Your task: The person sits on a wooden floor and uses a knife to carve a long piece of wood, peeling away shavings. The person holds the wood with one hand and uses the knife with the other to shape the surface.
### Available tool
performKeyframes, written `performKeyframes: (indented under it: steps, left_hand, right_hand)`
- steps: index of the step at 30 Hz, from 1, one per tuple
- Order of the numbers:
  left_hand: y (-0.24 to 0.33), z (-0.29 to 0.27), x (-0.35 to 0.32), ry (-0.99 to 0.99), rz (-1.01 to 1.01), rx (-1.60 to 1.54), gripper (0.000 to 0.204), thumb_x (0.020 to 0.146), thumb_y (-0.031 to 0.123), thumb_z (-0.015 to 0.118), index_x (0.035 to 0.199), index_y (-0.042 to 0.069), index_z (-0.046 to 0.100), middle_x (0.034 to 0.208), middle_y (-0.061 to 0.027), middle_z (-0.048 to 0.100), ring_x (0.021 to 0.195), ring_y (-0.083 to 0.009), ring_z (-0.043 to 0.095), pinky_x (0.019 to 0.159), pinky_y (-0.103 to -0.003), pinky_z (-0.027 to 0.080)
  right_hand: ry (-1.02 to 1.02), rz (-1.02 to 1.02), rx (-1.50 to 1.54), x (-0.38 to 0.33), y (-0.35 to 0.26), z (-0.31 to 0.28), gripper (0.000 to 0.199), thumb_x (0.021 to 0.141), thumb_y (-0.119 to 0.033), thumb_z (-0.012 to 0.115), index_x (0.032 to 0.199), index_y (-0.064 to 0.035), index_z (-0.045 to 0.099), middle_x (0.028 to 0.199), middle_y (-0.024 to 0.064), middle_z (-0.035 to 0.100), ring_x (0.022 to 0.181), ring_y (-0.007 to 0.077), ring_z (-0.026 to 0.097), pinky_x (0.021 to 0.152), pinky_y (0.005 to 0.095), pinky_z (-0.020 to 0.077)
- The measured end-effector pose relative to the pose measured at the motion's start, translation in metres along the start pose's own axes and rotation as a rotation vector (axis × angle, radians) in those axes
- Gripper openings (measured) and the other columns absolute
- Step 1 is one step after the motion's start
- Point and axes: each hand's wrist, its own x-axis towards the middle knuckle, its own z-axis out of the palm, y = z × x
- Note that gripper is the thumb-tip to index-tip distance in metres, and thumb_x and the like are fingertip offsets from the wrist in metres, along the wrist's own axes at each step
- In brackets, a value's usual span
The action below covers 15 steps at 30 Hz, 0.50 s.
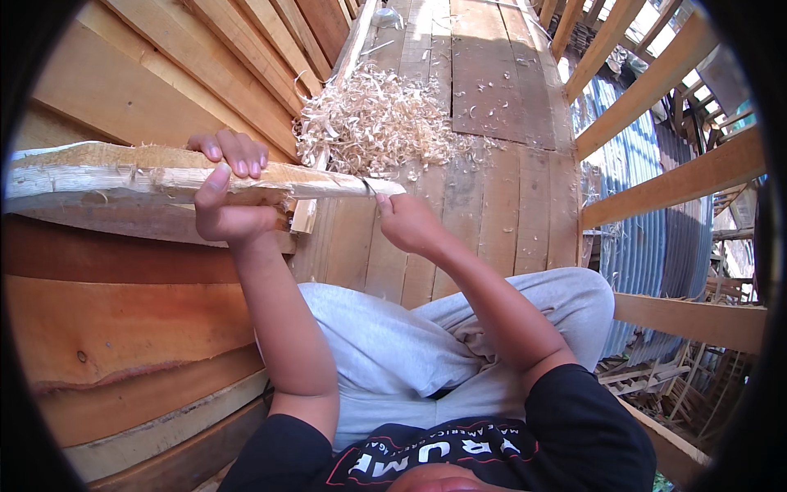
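While pale wood (316, 182) is clasped by the left hand (233, 221) over the floor's (492, 209) left edge, its tip (392, 188) could be split if the dark blade (367, 186) seemingly clenched in the right hand (408, 223) is driven too deep.

plank floor (529, 213), partly sunlit | left: broad wooden boards (115, 320) | right: timber railing (680, 189) — corrugated sheets (627, 143) beyond, probably metal

– Gripping what with the left hand (233, 174)?
– Clasping a long wooden piece (106, 180).
– Right of that grip?
– Holding a dark blade (368, 187) in the right hand (407, 223), at the tapered tip (391, 188), with curled shavings (369, 123) heaped beyond.
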Motion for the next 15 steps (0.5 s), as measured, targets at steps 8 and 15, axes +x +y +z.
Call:
performKeyframes:
  steps: [8,15]
  left_hand:
    - [-0.007,0.020,0.001,-0.019,-0.013,-0.022,0.027,0.068,0.013,0.058,0.091,0.009,0.045,0.069,-0.0050,0.045,0.062,-0.0153,0.042,0.063,-0.029,0.037]
    - [-0.008,0.031,-0.006,-0.094,-0.012,-0.009,0.027,0.067,0.012,0.058,0.091,0.008,0.045,0.069,-0.0056,0.045,0.062,-0.0150,0.042,0.064,-0.029,0.038]
  right_hand:
    - [-0.027,0.342,0.193,0.035,0.081,0.013,0.056,0.103,-0.037,0.033,0.079,0.0071,0.056,0.066,0.0204,0.059,0.054,0.0320,0.060,0.053,0.0448,0.0459]
    - [0.038,-0.008,0.153,-0.003,-0.011,-0.007,0.056,0.102,-0.035,0.032,0.083,0.0089,0.061,0.075,0.0278,0.063,0.072,0.0424,0.064,0.070,0.0482,0.0488]
